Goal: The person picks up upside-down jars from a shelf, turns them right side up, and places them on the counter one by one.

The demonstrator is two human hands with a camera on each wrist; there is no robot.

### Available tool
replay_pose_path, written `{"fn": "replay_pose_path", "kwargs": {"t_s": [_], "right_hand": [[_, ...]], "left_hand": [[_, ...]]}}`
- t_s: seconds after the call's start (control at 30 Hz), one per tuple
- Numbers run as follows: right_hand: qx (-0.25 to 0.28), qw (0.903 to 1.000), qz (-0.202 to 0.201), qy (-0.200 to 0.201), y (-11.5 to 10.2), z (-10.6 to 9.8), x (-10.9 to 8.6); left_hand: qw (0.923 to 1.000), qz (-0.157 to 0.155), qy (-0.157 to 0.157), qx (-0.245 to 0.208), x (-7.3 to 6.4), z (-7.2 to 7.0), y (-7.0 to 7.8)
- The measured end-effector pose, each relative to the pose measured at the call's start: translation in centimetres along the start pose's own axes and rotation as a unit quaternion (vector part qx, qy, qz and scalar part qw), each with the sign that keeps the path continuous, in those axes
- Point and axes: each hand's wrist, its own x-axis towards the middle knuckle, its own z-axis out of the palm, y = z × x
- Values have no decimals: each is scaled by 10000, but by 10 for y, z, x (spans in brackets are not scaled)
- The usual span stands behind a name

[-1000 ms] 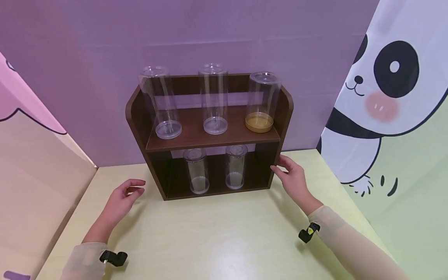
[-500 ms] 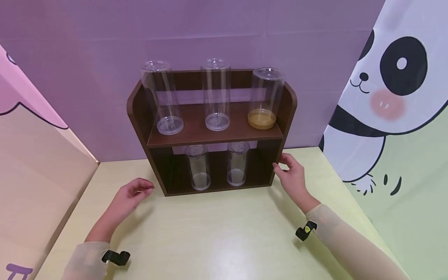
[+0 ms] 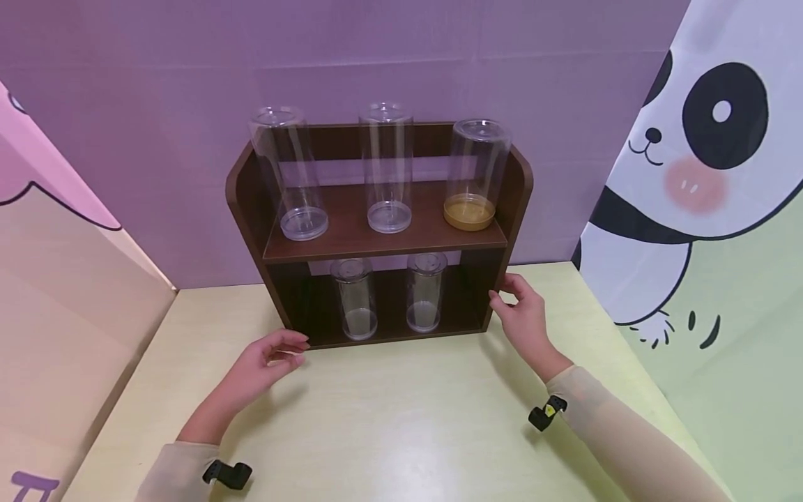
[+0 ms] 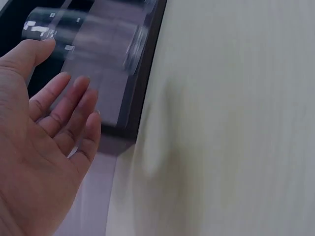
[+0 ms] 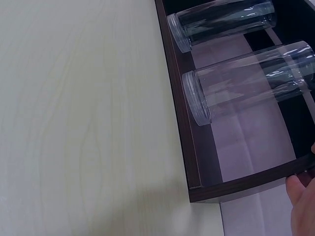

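Observation:
A dark brown two-tier shelf [image 3: 383,252] stands on the table by the purple backdrop. My right hand [image 3: 525,315] pinches the edge of its right side panel; in the right wrist view, fingertips [image 5: 295,189] show against that panel. My left hand [image 3: 266,366] overlaps the shelf's lower left corner, fingers loosely bent with nothing in them. On the upper tier stand a left clear jar [image 3: 295,174], a middle clear jar [image 3: 387,167] and, at right, a gold-based jar [image 3: 477,167]. Below are two shorter jars, the left one [image 3: 356,300] and the right one [image 3: 426,293].
The pale wooden table [image 3: 389,418] reaches forward from the shelf. A purple backdrop [image 3: 150,153] rises behind it. Cartoon-printed panels stand at both sides, with a panda [image 3: 696,181] on the right one. Each sleeve carries a small black camera.
My left hand has moved right, from beside the shelf to its lower left corner. My right hand stays at the right panel. The head view has shifted slightly.

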Motion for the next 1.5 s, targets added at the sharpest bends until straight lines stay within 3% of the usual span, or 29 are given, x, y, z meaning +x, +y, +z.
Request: {"fn": "replay_pose_path", "kwargs": {"t_s": [0.27,0.7,0.87,1.23,1.5], "right_hand": [[-71,10000,5,-20,-1,0,-1],[-14,10000,70,11,-2,2,0],[77,10000,57,-15,-2,2,2],[3,9999,89,-71,-3,2,2],[75,9999,94,-61,-4,2,1]], "left_hand": [[9998,191,-56,-35,14,32,5],[9989,-209,400,137,49,62,9],[9980,-274,475,318,61,69,8],[9978,-387,516,134,85,75,4],[9975,-586,394,-12,92,77,7]]}}
